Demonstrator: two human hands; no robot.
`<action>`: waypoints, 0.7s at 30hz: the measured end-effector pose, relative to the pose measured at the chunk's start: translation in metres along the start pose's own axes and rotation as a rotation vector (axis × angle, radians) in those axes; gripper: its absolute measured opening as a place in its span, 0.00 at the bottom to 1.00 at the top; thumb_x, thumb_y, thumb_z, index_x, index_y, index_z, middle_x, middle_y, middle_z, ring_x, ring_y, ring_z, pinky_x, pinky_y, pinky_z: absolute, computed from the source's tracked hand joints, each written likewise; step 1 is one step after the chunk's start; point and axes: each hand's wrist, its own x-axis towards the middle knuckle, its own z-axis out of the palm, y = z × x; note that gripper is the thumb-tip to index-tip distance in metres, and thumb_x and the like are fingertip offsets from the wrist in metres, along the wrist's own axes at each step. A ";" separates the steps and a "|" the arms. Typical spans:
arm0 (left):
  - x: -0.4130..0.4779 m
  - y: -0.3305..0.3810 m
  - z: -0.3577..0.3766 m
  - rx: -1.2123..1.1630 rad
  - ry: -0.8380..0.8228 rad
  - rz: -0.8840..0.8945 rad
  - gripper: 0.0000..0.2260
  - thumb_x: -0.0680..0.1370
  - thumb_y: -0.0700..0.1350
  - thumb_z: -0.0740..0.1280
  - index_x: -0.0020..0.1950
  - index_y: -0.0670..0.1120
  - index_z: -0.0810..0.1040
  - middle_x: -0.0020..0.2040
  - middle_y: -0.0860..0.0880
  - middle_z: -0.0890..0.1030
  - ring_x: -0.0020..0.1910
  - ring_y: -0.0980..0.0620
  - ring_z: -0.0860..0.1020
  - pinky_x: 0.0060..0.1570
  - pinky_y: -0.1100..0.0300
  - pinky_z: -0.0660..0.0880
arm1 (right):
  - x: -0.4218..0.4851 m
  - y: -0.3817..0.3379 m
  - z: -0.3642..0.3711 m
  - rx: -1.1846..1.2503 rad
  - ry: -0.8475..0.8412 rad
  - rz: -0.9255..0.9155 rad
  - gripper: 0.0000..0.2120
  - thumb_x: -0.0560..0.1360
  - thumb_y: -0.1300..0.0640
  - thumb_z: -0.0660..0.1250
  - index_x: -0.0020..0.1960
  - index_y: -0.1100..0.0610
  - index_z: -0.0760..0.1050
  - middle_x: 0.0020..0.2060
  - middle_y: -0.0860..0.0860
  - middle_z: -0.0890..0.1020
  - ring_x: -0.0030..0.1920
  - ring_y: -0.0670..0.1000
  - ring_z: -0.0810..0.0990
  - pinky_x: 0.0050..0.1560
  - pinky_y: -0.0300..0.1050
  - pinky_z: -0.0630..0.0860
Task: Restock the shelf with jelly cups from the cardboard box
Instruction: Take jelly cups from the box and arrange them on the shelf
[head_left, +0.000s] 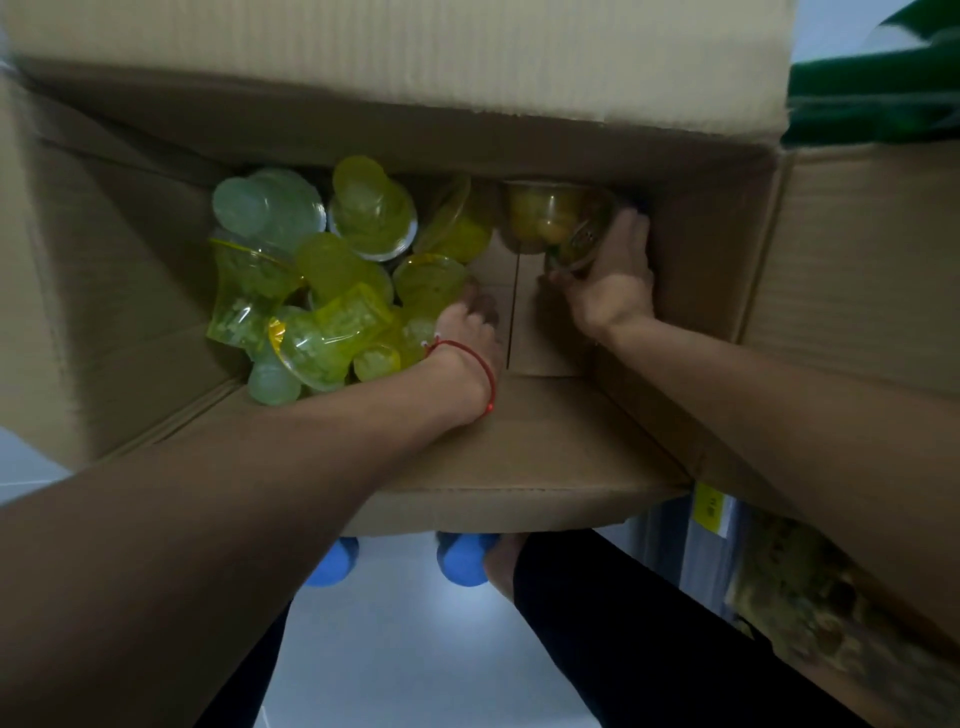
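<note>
Both my hands are reaching down into the box (649, 431). My right hand (613, 280) is closing around a cup (582, 239) at the far right corner, fingers wrapped on its side; a yellow cup (540, 218) is sitting just beside it, touching or nearly. My left hand (467, 332) is pressing into the edge of the pile (322, 270) of green and yellow cups filling the box's left half; fingers curled, whether they are actually gripping one I cannot tell. Pile cups are lying tipped every way, long axes mixed. Bare box floor is showing between my hands. Left hand is nearer the pile, so I judge it takes the next cup there. Shelf is not in view.
</note>
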 end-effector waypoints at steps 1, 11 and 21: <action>0.001 -0.002 0.000 -0.033 0.017 -0.014 0.20 0.84 0.43 0.49 0.76 0.46 0.64 0.76 0.46 0.65 0.77 0.44 0.58 0.76 0.44 0.42 | -0.001 0.000 -0.002 -0.002 -0.016 0.005 0.36 0.75 0.55 0.75 0.76 0.60 0.59 0.75 0.57 0.63 0.73 0.61 0.67 0.73 0.54 0.64; -0.073 -0.018 0.000 -0.332 0.394 -0.084 0.42 0.65 0.59 0.76 0.73 0.46 0.64 0.65 0.41 0.67 0.65 0.41 0.64 0.64 0.50 0.66 | -0.071 -0.002 -0.033 0.260 -0.107 0.195 0.43 0.60 0.45 0.82 0.68 0.51 0.65 0.66 0.54 0.75 0.64 0.60 0.78 0.60 0.61 0.80; -0.219 -0.066 -0.047 -0.918 0.658 -0.090 0.40 0.61 0.56 0.76 0.70 0.46 0.69 0.62 0.45 0.66 0.54 0.43 0.77 0.58 0.51 0.77 | -0.211 -0.052 -0.118 0.673 -0.194 0.361 0.38 0.58 0.46 0.85 0.63 0.45 0.69 0.55 0.51 0.82 0.44 0.53 0.86 0.45 0.58 0.85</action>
